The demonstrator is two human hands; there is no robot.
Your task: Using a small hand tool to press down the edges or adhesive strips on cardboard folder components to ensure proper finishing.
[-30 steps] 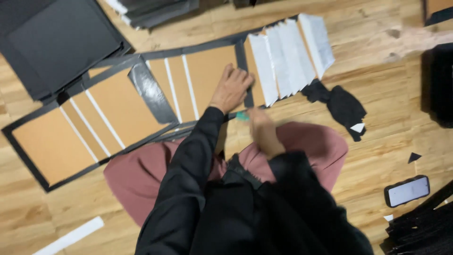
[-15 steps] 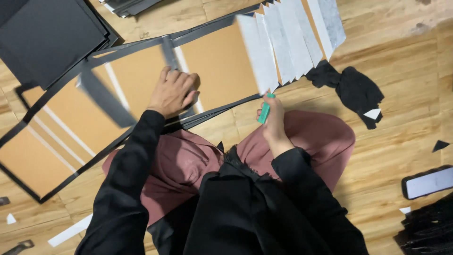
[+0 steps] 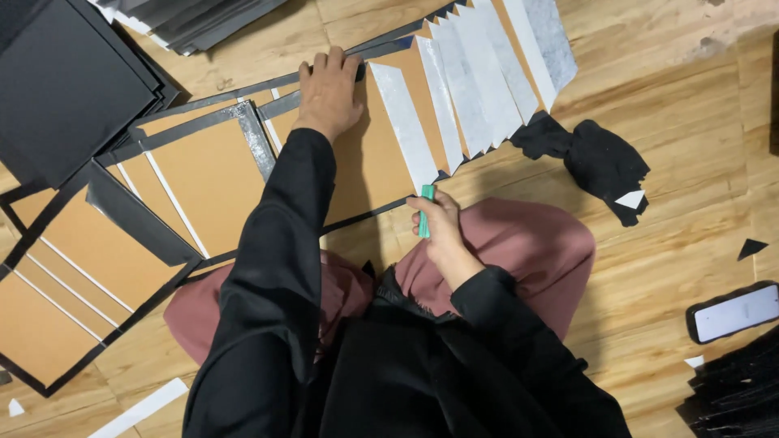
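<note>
Matt brown cardboard panels [image 3: 203, 174] edged with black paper strips [image 3: 138, 219], one glossy strip [image 3: 256, 146] catching light; white, slightly fibrous paper backing strips [image 3: 479, 73] fanned at the top; smooth green plastic tool [image 3: 425, 211] in the right hand [image 3: 442, 231]; left hand [image 3: 329, 89] flat on cardboard; varnished wooden floor [image 3: 690, 122] with faint sheen; crumpled matt black cloth [image 3: 600, 162]; glossy-screened phone [image 3: 734, 312]; soft dusky-pink cloth trousers [image 3: 527, 243]

Warm wooden plank floor [image 3: 665, 105] under soft light, with a paler, perhaps scuffed, patch top right.
</note>
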